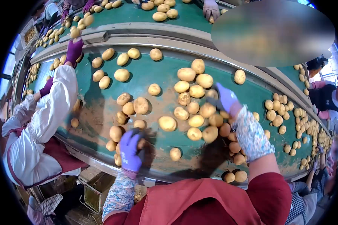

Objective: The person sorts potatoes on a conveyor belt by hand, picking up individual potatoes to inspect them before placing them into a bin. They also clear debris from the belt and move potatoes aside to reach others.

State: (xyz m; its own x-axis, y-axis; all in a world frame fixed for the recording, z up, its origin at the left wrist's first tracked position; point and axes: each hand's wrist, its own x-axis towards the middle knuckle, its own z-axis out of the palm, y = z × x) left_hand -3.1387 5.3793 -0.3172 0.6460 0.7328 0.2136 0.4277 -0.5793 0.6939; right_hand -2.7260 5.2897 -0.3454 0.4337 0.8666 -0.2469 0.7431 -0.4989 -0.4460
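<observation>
My left hand (130,150), in a purple glove, is low over the near side of the green belt (161,146). Its fingers stretch forward, slightly apart, beside a potato (141,143) near the thumb and under another potato (139,124). More potatoes (116,133) lie just left of it. My right hand (226,98) reaches across the main cluster, fingers extended and blurred at the dark palm side. Right by its fingers sits a potato (212,94); a larger potato (207,110) lies below the hand. Several darker potatoes (234,147) lie under my right forearm.
A co-worker's white sleeve (58,101) and purple-gloved hand (74,50) reach over the belt at left. A metal divider (157,35) separates a second belt (131,17), with other people's hands. Potatoes (278,108) gather at right. A metal-framed bin (94,195) stands below left.
</observation>
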